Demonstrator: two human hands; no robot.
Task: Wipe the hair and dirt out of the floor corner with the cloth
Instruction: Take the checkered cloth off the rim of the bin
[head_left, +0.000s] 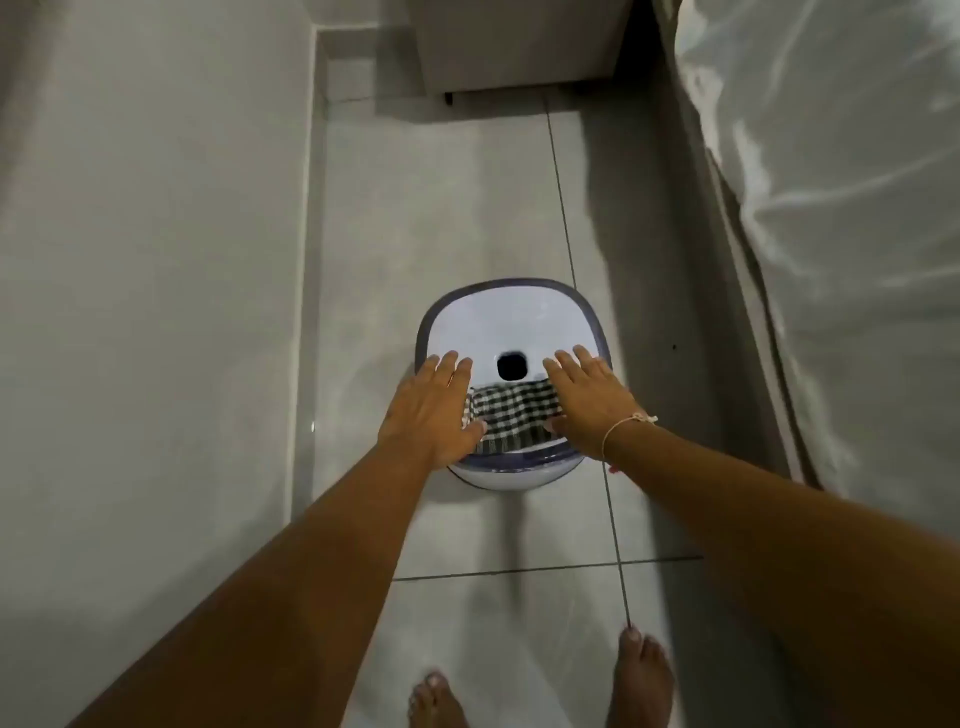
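Observation:
A black-and-white checked cloth (511, 410) lies across the near half of a white plastic stool (509, 322) that has a dark rim and a square hole in its top. My left hand (434, 410) rests flat on the stool's left edge with fingers spread and its thumb on the cloth's left end. On the stool's right side my right hand (589, 397) also lies flat, its thumb at the cloth's right end. The floor corner (332, 88) is far ahead at the upper left, beside a cabinet. I cannot make out hair or dirt there.
A grey wall (156, 260) runs along the left. A plastic-wrapped mattress (831, 208) fills the right side. A pale cabinet (519, 47) on small feet stands at the far end of the tiled floor strip (441, 208). My bare feet (641, 680) stand behind the stool.

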